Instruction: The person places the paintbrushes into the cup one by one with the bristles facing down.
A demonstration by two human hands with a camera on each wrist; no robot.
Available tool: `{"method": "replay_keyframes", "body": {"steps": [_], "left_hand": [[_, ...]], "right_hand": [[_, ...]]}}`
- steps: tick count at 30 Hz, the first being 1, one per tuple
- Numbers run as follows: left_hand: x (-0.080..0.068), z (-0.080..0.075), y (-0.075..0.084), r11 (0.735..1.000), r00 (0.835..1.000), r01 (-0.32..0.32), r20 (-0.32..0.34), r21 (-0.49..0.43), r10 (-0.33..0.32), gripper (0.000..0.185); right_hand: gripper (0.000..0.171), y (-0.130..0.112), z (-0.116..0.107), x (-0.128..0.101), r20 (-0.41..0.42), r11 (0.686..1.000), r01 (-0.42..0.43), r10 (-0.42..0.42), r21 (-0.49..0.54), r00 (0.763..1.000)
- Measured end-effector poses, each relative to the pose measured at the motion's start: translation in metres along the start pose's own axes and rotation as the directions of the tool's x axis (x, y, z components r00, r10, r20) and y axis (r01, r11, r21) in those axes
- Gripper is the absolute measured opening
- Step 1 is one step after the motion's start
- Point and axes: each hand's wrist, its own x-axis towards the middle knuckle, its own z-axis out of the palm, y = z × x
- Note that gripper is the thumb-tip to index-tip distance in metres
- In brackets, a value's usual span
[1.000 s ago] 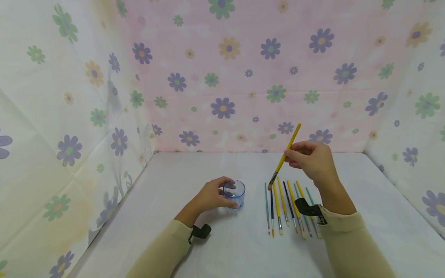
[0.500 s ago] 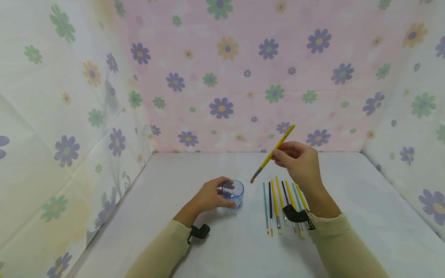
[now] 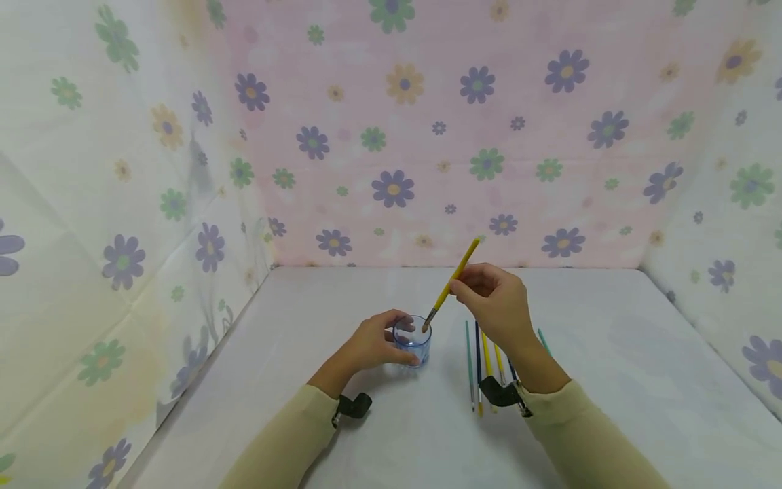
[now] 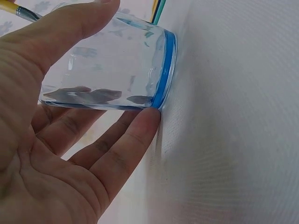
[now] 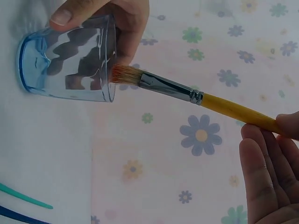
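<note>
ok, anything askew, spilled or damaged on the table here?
Nothing stands out. The blue cup stands upright in the left hand, no spill visible. The right hand holds the yellow brush, bristles at the cup's rim. The spare brushes lie in a row beside it.

the right hand (image 3: 497,309) and its arm cover the middle of the row of brushes (image 3: 482,367) on the table, so only a few thin sticks peek out and you cannot count them all. in the right wrist view only two brush tips (image 5: 18,205) show at the bottom left, cut off by the edge. the yellow brush (image 5: 187,95) runs behind the fingers at the right edge. in the left wrist view the cup (image 4: 117,65) is cut off at the top, and the left hand (image 4: 56,154) is cut off too.
</note>
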Motion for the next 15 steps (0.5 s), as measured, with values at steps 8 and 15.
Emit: {"method": "replay_keyframes", "body": {"steps": [8,15], "left_hand": [[0.000,0.000,-0.001,1.000,1.000,0.006,-0.007,0.010,-0.006,0.080],[-0.001,0.000,0.001,1.000,1.000,0.003,-0.009,0.018,-0.003,0.081]], "right_hand": [[0.020,0.007,0.015,-0.004,0.046,1.000,-0.001,0.000,0.010,0.999],[0.014,0.016,0.026,-0.007,0.068,0.999,-0.007,0.010,-0.040,0.998]]}}
